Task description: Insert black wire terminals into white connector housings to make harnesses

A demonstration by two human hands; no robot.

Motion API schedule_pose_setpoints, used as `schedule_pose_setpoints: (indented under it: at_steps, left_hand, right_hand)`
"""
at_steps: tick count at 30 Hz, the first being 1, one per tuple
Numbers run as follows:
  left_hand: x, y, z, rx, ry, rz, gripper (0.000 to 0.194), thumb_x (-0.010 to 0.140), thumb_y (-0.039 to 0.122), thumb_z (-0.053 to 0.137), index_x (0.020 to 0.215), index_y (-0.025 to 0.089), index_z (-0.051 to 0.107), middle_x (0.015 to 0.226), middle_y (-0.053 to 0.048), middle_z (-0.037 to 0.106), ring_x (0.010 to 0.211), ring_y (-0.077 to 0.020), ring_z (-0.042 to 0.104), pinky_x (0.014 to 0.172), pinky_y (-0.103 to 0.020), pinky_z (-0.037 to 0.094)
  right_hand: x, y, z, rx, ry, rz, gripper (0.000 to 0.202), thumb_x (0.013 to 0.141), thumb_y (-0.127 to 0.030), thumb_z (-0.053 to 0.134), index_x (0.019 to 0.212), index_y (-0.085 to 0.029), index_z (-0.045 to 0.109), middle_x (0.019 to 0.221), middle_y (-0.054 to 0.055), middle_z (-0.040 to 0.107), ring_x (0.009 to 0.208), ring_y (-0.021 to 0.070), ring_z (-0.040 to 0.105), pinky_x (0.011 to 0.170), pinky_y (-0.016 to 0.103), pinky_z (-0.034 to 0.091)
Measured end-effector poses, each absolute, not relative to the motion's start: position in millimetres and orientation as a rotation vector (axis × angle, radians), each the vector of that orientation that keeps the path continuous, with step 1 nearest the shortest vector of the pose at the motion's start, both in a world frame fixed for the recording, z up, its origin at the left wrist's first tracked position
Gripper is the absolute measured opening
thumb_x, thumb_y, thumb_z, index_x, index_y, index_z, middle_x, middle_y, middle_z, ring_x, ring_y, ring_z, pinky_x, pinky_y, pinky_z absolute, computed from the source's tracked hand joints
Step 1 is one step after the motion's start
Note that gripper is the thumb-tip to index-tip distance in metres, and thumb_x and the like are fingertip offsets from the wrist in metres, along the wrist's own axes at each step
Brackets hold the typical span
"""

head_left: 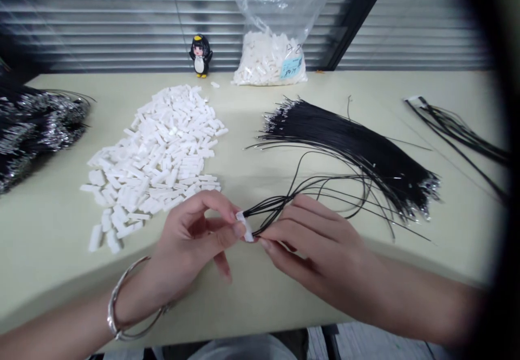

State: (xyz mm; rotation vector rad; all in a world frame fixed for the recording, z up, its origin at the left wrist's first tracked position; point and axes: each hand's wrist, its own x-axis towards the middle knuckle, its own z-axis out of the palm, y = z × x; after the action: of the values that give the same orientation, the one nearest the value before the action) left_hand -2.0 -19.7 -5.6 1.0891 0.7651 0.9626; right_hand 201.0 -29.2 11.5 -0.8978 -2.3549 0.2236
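The white connector [247,228] was located between the two hands, above the near part of the table [260,300]. The left hand [203,235] gripped it between thumb and fingers. Several black wires [274,205] ran from its right side. The right hand [312,232] pinched these wires close to the connector — the two hands were near each other.

Left of centre lay a loose pile of white connectors [162,148]; right of centre lay a thick black wire bundle [345,143] with silvery ends. Behind these, against the blinds [122,18], stood a penguin figurine [199,59] and a clear bag [270,59] of white pieces.
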Motion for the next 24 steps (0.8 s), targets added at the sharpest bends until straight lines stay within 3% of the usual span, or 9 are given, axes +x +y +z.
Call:
schedule_pose_setpoints:
  at_steps: [9, 18, 24]
  left_hand:
    - [0.9, -19.2, -3.0, 1.016, 0.928, 0.941, 0.017, 0.077, 0.015, 0.068, 0.074, 0.017, 0.051, 0.085, 0.001, 0.052, 0.061, -0.0069, 0.058, 0.029, -0.009, 0.047]
    - [3.3, -16.2, 4.0, 0.892, 0.971, 0.886, 0.026, 0.075, 0.018, 0.07, 0.072, 0.017, 0.045, 0.076, 0.004, 0.056, 0.058, -0.0061, 0.059, 0.029, -0.005, 0.041]
    - [1.8, -13.5, 6.2, 0.843, 0.926, 0.897, 0.024, 0.079, 0.019, 0.066, 0.075, 0.018, 0.043, 0.075, 0.002, 0.057, 0.066, -0.0079, 0.062, 0.03, -0.003, 0.036]
  right_hand:
    - [199.2, -25.6, 4.4, -0.833, -2.416, 0.091, 0.007, 0.079, -0.007, 0.054, 0.079, -0.012, 0.059, 0.07, 0.001, 0.053, 0.07, 0.0089, 0.039, 0.069, 0.026, 0.033]
    - [197.1, -19.7, 4.6, -0.862, -2.356, 0.269, 0.006, 0.084, -0.01, 0.05, 0.083, -0.014, 0.055, 0.076, -0.001, 0.057, 0.072, 0.007, 0.041, 0.073, 0.024, 0.034]
    - [205.4, -19.5, 16.3, -0.951, -2.221, 0.255, 0.017, 0.079, -0.014, 0.056, 0.096, -0.016, 0.053, 0.094, 0.003, 0.058, 0.091, 0.0101, 0.049, 0.084, 0.026, 0.041]
